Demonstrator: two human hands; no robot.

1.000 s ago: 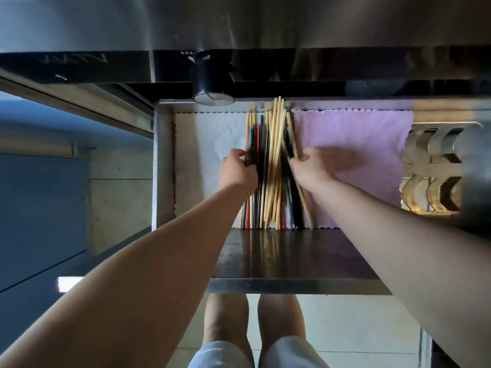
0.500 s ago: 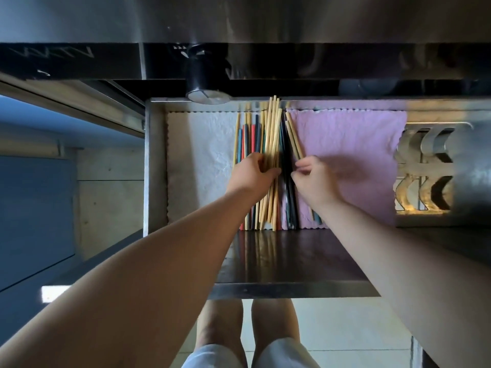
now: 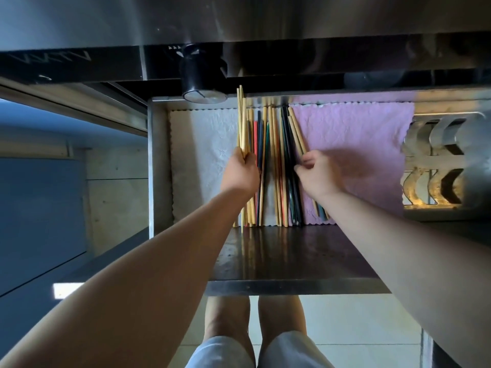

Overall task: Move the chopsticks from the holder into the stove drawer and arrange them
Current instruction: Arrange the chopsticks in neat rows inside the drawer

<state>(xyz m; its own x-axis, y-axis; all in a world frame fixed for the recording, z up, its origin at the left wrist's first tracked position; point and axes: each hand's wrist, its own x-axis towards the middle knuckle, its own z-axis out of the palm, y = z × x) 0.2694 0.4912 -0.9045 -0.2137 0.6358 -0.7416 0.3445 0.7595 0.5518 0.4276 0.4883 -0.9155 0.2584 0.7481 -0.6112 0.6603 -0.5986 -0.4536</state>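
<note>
- chopsticks point(image 3: 275, 166) lie in a row in the open stove drawer point(image 3: 156, 166), over where the white cloth point(image 3: 204, 155) meets the pink cloth point(image 3: 353, 144)
- left hand point(image 3: 240, 173) is clamped on a few wooden chopsticks point(image 3: 241, 120) at the row's left edge (tips poking past the drawer's back)
- right hand point(image 3: 316, 173) pinches a tan pair point(image 3: 296, 134) at the row's right edge
- black knob point(image 3: 203, 75) sits just behind the row; a metal grate point(image 3: 435, 166) is right of the pink cloth

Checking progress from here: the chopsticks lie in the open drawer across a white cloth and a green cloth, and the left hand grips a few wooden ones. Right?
Not quite. In the head view the second cloth is pink, not green. The rest holds: the chopsticks lie in the open drawer beside the white cloth, and the left hand grips a few wooden ones.
</note>
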